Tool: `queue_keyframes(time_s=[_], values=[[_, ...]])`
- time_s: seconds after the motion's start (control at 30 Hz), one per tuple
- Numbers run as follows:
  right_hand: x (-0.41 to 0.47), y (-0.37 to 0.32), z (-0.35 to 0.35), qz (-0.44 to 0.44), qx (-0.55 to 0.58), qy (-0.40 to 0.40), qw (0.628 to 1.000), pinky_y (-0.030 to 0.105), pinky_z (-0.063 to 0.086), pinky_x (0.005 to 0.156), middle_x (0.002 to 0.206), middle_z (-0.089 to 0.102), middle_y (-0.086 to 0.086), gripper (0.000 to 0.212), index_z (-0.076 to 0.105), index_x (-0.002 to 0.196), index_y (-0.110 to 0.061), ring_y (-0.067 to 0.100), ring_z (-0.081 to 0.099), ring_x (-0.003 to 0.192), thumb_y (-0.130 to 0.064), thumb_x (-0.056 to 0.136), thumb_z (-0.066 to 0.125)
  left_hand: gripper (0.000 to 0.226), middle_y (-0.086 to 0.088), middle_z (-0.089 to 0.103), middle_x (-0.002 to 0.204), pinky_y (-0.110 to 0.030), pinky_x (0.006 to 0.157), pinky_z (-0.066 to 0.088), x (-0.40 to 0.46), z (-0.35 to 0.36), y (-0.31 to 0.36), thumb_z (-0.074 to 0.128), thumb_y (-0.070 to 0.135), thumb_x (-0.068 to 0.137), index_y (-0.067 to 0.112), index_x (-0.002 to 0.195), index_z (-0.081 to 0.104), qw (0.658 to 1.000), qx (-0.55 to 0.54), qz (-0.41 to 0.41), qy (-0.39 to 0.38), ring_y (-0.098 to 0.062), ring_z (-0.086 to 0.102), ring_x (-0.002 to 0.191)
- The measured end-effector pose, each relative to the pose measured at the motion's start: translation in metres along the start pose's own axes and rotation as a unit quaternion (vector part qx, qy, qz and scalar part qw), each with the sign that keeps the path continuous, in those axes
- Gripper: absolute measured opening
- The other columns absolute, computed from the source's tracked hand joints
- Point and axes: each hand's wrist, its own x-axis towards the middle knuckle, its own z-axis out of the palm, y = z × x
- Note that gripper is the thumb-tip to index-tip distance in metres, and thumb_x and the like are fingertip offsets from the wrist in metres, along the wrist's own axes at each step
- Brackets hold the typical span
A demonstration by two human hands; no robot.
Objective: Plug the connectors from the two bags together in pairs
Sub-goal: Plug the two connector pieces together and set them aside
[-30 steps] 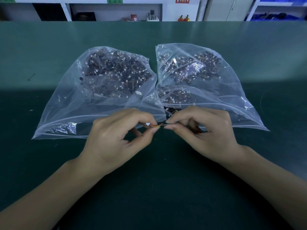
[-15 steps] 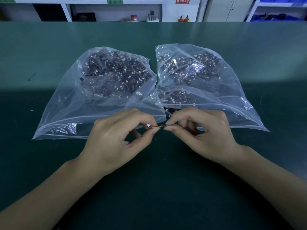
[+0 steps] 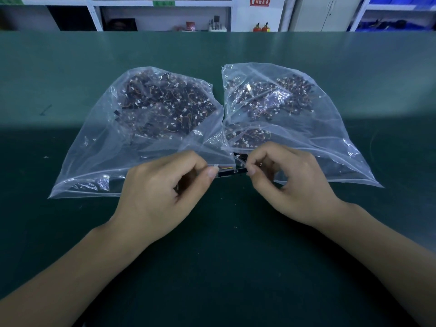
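Bench [image 3: 70, 232]: one, dark green.
Bags: two clear ones side by side mid-bench, left bag [image 3: 99, 159], right bag [image 3: 330, 142], each heaped with small wired connectors, too many to count.
Hands: two; left hand [image 3: 160, 197] and right hand [image 3: 292, 185] each pinch one end of the connector pair [image 3: 232, 171], just before the bag mouths.

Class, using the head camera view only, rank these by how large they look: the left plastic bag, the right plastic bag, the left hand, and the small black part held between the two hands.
1-2. left plastic bag and right plastic bag: too alike to rank.
3. left hand, nearer the camera, so it looks bigger.
4. small black part, by far the smallest.
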Motion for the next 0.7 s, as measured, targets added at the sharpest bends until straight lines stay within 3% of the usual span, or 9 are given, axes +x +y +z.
queue_keyframes(time_s=[0.17, 0.33, 0.5, 0.7], values=[[0.001, -0.001, -0.005, 0.039, -0.067, 0.019, 0.997, 0.046, 0.051, 0.063, 0.072, 0.059, -0.007, 0.008, 0.053, 0.092, -0.026, 0.017, 0.057, 0.067, -0.032, 0.095, 0.048, 0.051, 0.011, 0.037, 0.059, -0.034, 0.047, 0.035, 0.004, -0.002, 0.002, 0.055, 0.037, 0.111, 0.013, 0.066, 0.052, 0.998, 0.063, 0.011, -0.001, -0.014, 0.038, 0.054], [0.005, 0.004, -0.006, 0.066, -0.073, 0.055, 0.994, 0.050, 0.055, 0.064, 0.075, 0.067, -0.004, 0.018, 0.054, 0.099, -0.019, 0.025, 0.067, 0.067, -0.036, 0.105, 0.050, 0.056, 0.005, 0.035, 0.057, -0.039, 0.047, 0.034, 0.006, -0.005, -0.001, 0.052, 0.037, 0.112, 0.011, 0.063, 0.042, 0.996, 0.091, 0.011, 0.003, -0.020, 0.037, 0.055], [0.007, 0.009, -0.008, 0.082, -0.039, 0.102, 0.991, 0.050, 0.059, 0.062, 0.078, 0.072, -0.005, 0.016, 0.053, 0.093, -0.017, 0.019, 0.072, 0.070, -0.027, 0.103, 0.061, 0.056, 0.005, 0.035, 0.057, -0.039, 0.047, 0.035, 0.005, -0.005, -0.001, 0.050, 0.038, 0.112, 0.011, 0.063, 0.042, 0.996, 0.094, 0.008, 0.005, -0.020, 0.038, 0.055], [0.007, 0.017, -0.006, 0.035, -0.097, 0.088, 0.991, 0.048, 0.058, 0.064, 0.075, 0.069, 0.003, 0.015, 0.059, 0.084, -0.006, 0.022, 0.069, 0.069, -0.004, 0.092, 0.072, 0.059, 0.003, 0.047, 0.056, -0.043, 0.048, 0.041, 0.003, -0.006, -0.002, 0.047, 0.040, 0.113, 0.009, 0.064, 0.057, 0.997, 0.082, -0.003, 0.000, -0.023, 0.050, 0.055]])
